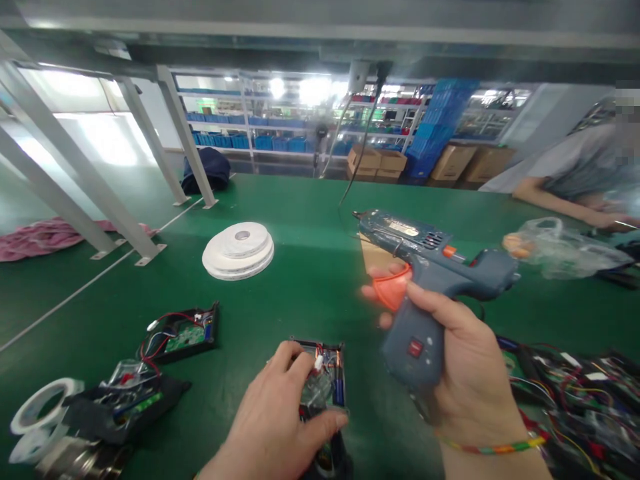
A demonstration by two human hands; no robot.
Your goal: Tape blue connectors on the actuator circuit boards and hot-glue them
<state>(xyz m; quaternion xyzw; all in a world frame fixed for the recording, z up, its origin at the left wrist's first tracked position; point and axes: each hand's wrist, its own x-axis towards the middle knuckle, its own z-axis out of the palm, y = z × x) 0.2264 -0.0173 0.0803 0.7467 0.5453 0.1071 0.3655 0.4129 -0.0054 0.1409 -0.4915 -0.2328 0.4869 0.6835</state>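
My right hand is wrapped round the handle of a grey-blue hot glue gun, its fingers at the orange trigger. The gun's nozzle points left and away, raised above the green table. My left hand grips a small black casing that lies open on the table, thumb on the near right side and fingers at the left edge. Wires, a white connector and blue and copper-coloured parts show inside it; my hand hides the rest. Left of it lies another open casing with a green circuit board.
White tape reels sit mid-table. Tape rolls and a black casing lie front left; several wired casings crowd the right. A plastic bag lies near another person's arm. Metal legs stand left.
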